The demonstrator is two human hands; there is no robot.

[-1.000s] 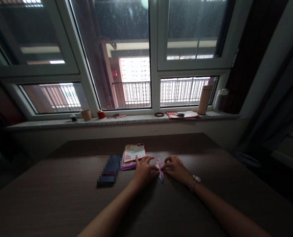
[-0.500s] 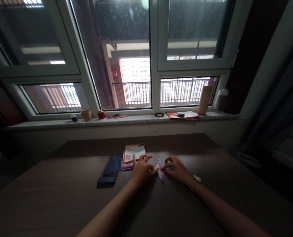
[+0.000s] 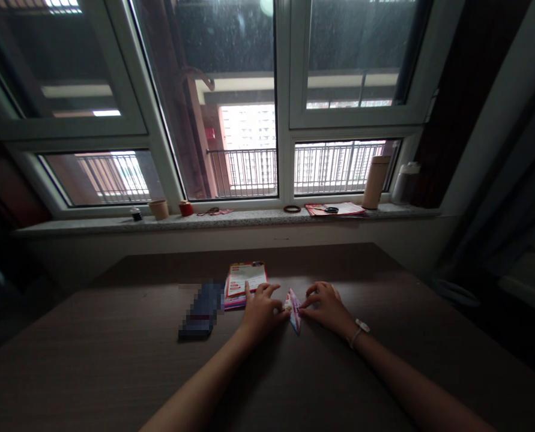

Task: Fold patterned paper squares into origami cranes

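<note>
Nearest to me, my two forearms run up over the dark wood tabletop (image 3: 114,360), with a pale wristband (image 3: 361,327) on the right wrist. My left hand (image 3: 262,309) and right hand (image 3: 325,307) rest on the tabletop facing each other, and the small folded paper (image 3: 295,309), pink and blue with a point towards me, stands on edge between them. The left fingers (image 3: 280,310) are closed on its left side, and the right fingers (image 3: 304,312) press in from the right, so both hands pinch it. The left forefinger sticks up apart from the others.

Just beyond the left hand lies a red and white booklet (image 3: 245,279), touching a dark flat object (image 3: 202,315) to its left, too blurred for me to identify.

Further off, the stone windowsill (image 3: 91,224) carries a paper cup (image 3: 159,209), a small red pot (image 3: 185,208), a dark ring (image 3: 291,209), some red-edged papers (image 3: 337,209), a tall brown flask (image 3: 376,182) and a pale bottle (image 3: 405,182). Behind them is the window (image 3: 244,90).
</note>
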